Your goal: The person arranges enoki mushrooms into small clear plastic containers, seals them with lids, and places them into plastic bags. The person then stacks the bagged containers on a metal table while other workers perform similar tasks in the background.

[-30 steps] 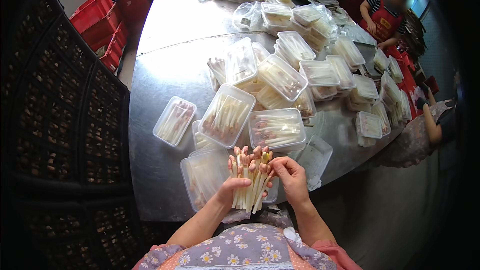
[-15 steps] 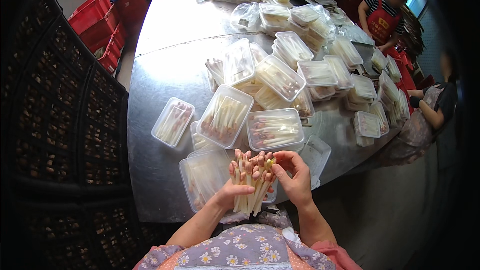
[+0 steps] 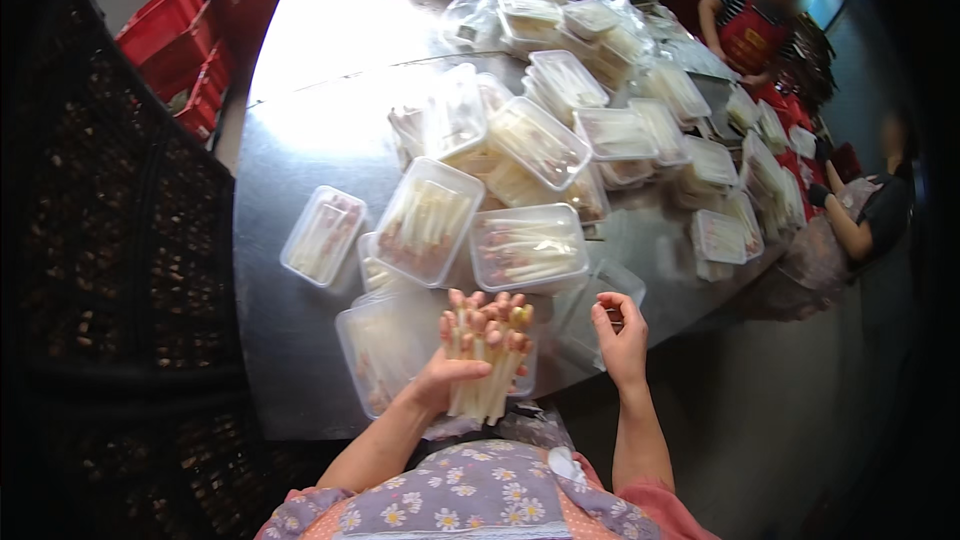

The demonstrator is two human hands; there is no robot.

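My left hand grips a bunch of pale stalks with pinkish tips, held upright just in front of my chest. My right hand hangs apart to the right with fingers loosely curled, holding nothing that I can see. It hovers over an empty clear plastic tray at the near edge of the metal table. Under the bunch lies a filled clear tray. Two more filled trays sit just beyond.
Many clear trays of the same stalks are piled across the table's middle and right. One tray lies alone at the left. Red crates stand at the far left. Two other people work along the right side.
My right hand has let go of the bunch and moved to the right, over the empty tray. The left hand keeps the bunch upright.
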